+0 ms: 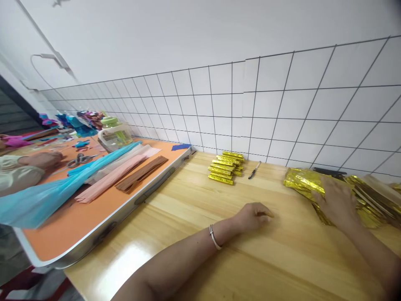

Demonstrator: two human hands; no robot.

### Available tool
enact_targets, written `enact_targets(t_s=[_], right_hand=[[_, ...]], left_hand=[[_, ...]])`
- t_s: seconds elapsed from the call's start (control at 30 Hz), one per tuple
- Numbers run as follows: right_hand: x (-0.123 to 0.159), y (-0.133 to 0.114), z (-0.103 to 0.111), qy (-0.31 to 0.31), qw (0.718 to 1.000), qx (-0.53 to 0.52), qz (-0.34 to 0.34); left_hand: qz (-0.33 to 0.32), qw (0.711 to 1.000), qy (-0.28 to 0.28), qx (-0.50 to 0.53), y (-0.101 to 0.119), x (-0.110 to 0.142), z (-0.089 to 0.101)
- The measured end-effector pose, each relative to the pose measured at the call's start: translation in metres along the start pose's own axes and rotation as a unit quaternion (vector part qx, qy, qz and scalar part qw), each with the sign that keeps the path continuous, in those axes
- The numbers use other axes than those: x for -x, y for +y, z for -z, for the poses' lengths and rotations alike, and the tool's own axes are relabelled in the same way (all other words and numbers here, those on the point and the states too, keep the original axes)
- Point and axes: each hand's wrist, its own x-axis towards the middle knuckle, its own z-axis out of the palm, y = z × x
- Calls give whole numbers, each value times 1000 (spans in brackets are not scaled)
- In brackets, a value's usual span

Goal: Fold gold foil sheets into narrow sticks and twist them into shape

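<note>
My left hand (252,217), with a silver bangle on its wrist, rests low over the wooden table (194,200). Its fingers are loosely curved, apart from the thumb, and hold nothing visible. Farther right, my right hand (338,202) lies with spread fingers on a heap of shiny gold foil sheets (300,177); the palm hides part of the heap. Beyond my left hand, several small gold foil rolls (221,171) are stacked near the tiled-pattern wall. A dark pen (254,170) lies just right of that stack.
An orange-topped board (59,238) with a raised metal edge stands on the left. On it lie blue sheets (40,194), pink strips (109,182), brown strips (140,174), scissors (79,160) and a green-lidded container (114,133). Another person's hand (45,159) rests at far left.
</note>
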Motion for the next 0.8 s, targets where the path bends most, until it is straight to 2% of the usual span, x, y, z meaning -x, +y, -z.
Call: enact_targets(t_s=[0.1, 0.27, 0.5, 0.6, 0.67, 0.73, 0.77, 0.8], right_hand=[[2, 18, -13, -19, 999, 39, -17], [14, 23, -26, -33, 998, 52, -11], [17, 27, -16, -31, 998, 59, 6], [15, 29, 1, -26, 998, 63, 14], [11, 25, 21, -4, 997, 72, 4], [7, 12, 49, 31, 997, 74, -11], [6, 2, 64, 61, 997, 43, -24], [5, -10, 78, 65, 998, -12, -25]], left_hand=[[2, 1000, 6, 22, 4, 0, -13], [-2, 999, 5, 51, 5, 2, -10], [5, 996, -1, 84, 8, 2, -6], [19, 995, 8, 97, 6, 4, -8], [40, 993, 29, 105, 4, 6, -11], [65, 990, 63, 109, 2, 9, -11], [73, 987, 85, 113, 1, 9, -10], [76, 984, 108, 118, 1, 9, -8]])
